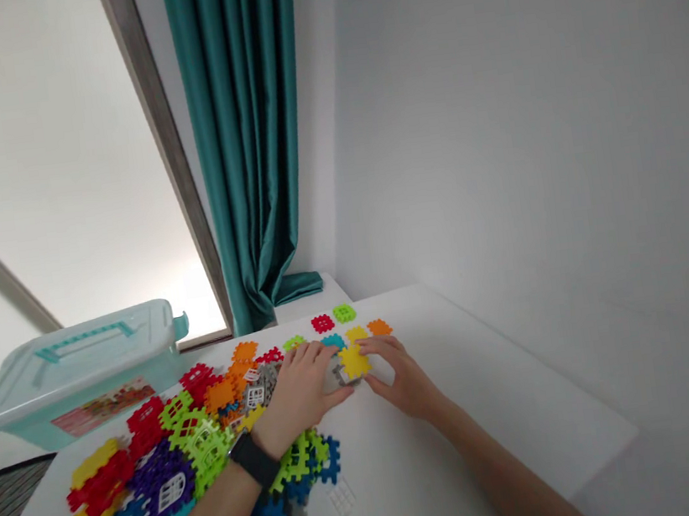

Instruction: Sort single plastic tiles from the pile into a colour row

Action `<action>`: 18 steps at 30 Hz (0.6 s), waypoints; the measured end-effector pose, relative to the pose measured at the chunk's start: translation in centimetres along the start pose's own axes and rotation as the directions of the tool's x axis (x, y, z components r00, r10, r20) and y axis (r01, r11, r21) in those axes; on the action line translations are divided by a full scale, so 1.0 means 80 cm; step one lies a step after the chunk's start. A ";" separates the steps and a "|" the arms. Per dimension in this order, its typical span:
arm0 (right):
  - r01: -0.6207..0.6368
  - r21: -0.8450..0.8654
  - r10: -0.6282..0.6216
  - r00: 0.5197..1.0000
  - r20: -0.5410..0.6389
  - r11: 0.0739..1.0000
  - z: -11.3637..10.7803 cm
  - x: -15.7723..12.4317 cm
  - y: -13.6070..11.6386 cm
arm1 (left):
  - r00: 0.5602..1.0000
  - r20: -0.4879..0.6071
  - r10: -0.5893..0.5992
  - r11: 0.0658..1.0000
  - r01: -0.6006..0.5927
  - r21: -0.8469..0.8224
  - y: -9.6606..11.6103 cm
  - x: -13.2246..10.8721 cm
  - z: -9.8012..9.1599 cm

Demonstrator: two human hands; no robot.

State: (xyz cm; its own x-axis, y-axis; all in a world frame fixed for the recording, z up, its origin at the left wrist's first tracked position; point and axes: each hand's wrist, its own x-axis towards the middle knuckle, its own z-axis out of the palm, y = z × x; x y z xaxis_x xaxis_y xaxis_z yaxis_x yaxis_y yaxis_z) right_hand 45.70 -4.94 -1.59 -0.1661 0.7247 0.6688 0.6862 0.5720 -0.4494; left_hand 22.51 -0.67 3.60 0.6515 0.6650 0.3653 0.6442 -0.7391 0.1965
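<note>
My left hand (302, 382), with a black watch on its wrist, is closed around a grey notched building tile (338, 372). A yellow notched building tile (354, 362) is pinched between the thumb and fingers of my right hand (403, 375). The two tiles meet between my hands, the yellow one partly in front of the grey. Whether their teeth are locked together I cannot tell. Just beyond lie a second yellow tile (357, 334), a blue tile (333, 342) and an orange tile (380, 327).
Several colourful tiles, including lime ones (207, 445) and a purple one (157, 473), spread left of and under my left arm on the white table (413, 486). A lidded teal box (104, 357) stands at the back left. A green curtain (245, 135) hangs behind; a wall borders the right.
</note>
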 end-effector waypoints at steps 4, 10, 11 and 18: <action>0.002 -0.003 -0.002 1.000 -0.007 1.000 0.001 0.001 -0.007 | 0.998 -0.026 0.049 0.998 -0.048 0.029 0.000 0.012 0.010; -0.018 -0.071 0.015 0.999 -0.047 0.997 0.012 -0.007 0.000 | 0.994 -0.088 0.057 0.997 -0.053 0.052 -0.005 0.012 0.020; -0.018 -0.083 0.014 0.999 -0.048 0.996 0.014 -0.008 0.002 | 0.994 -0.092 0.055 0.997 -0.050 0.054 -0.004 0.011 0.021; 0.011 -0.115 -0.012 1.000 -0.007 0.993 0.012 -0.007 0.009 | 0.996 -0.091 0.008 1.000 -0.006 0.025 0.001 0.011 0.027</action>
State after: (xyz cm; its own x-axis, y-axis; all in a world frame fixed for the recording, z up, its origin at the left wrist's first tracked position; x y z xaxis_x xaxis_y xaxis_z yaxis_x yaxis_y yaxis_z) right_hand 45.60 -4.55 -2.88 -0.1693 0.7154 0.6779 0.7615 0.5316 -0.3709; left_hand 24.01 0.11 1.94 0.6172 0.6465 0.4484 0.6502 -0.7400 0.1720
